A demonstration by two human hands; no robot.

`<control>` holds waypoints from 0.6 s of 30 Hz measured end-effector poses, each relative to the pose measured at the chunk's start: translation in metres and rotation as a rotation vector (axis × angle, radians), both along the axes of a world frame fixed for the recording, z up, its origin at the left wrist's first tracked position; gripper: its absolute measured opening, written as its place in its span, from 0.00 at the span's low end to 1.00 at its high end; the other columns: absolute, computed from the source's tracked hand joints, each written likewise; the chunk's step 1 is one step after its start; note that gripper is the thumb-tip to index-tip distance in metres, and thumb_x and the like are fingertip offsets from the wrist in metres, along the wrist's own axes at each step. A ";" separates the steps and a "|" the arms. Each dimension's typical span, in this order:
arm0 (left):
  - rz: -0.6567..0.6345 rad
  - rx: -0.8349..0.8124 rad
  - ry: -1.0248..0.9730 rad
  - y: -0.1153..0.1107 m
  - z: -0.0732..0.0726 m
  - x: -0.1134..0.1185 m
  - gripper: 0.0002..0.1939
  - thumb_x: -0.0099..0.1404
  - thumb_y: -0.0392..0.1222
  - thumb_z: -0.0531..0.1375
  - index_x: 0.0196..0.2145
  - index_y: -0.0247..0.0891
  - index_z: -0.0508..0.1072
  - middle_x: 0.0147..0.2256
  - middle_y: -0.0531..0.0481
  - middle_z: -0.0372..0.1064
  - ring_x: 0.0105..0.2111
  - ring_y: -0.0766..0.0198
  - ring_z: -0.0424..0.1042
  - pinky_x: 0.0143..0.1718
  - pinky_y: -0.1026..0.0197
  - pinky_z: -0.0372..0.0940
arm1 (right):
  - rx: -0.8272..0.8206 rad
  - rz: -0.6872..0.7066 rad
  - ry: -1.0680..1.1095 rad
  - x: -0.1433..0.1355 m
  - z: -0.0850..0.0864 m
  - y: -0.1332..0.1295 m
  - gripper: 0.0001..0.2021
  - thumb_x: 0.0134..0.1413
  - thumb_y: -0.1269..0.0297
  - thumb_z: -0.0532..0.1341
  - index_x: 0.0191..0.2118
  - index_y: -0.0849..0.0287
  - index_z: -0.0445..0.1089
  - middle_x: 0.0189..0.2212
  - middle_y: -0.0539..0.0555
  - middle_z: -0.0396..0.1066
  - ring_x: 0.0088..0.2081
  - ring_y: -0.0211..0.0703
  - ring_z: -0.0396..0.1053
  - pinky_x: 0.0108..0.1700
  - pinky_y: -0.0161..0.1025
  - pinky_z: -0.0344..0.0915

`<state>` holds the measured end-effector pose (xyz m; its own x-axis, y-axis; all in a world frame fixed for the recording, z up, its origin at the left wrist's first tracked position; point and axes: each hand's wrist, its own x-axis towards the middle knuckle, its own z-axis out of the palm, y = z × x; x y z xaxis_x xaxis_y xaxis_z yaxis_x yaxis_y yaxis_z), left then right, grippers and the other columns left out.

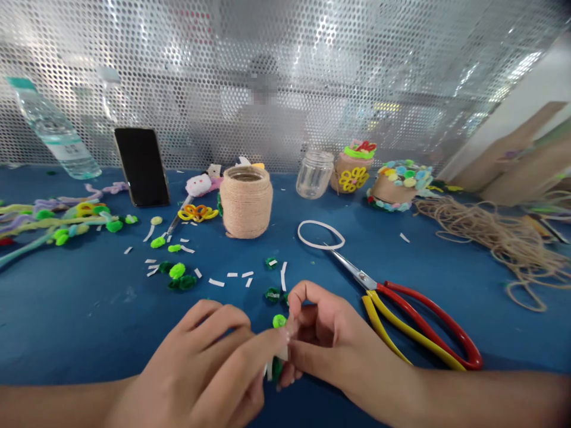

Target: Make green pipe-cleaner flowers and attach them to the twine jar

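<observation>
My left hand (209, 362) is closed, its fingers curled round a small dark green pompom (276, 370) with a white strip (269, 370) on it. My fingers partly hide both. My right hand (339, 345) meets it fingertip to fingertip, thumb and index finger pinched at a small white piece. Just beyond the fingertips are a bright green pompom (279, 321) and a dark green pompom (272, 294) with a white strip on it. Right of my right hand lie large scissors (363, 279) with red and yellow handles, their blade tip at a white oval ring (321, 234).
A twine-wrapped jar (247, 203) stands mid-table. Behind are a clear jar (314, 174), decorated jar (354, 169) and pompom-trimmed pot (397, 184). Twine (499, 238) lies right; a phone (141, 167), water bottle (56, 131) and pipe cleaners (49, 221) left. Paper scraps (216, 283) are scattered.
</observation>
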<state>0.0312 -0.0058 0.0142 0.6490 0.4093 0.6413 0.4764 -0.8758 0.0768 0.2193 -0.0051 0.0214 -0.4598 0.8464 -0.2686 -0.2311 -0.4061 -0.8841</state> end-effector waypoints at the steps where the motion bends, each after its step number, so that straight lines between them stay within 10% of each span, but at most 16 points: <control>1: 0.010 -0.011 -0.041 0.001 0.000 0.001 0.15 0.61 0.26 0.55 0.45 0.34 0.67 0.30 0.53 0.72 0.31 0.66 0.69 0.35 0.61 0.61 | 0.008 -0.008 0.009 0.000 -0.001 -0.001 0.22 0.37 0.69 0.73 0.29 0.58 0.56 0.20 0.41 0.67 0.22 0.30 0.69 0.28 0.28 0.65; 18: -0.090 -0.239 -0.057 0.008 -0.007 -0.006 0.06 0.66 0.30 0.57 0.39 0.38 0.69 0.33 0.53 0.66 0.33 0.68 0.65 0.37 0.62 0.56 | 0.072 -0.050 0.002 0.002 0.002 -0.001 0.21 0.40 0.63 0.73 0.31 0.59 0.57 0.22 0.42 0.66 0.25 0.31 0.69 0.30 0.30 0.65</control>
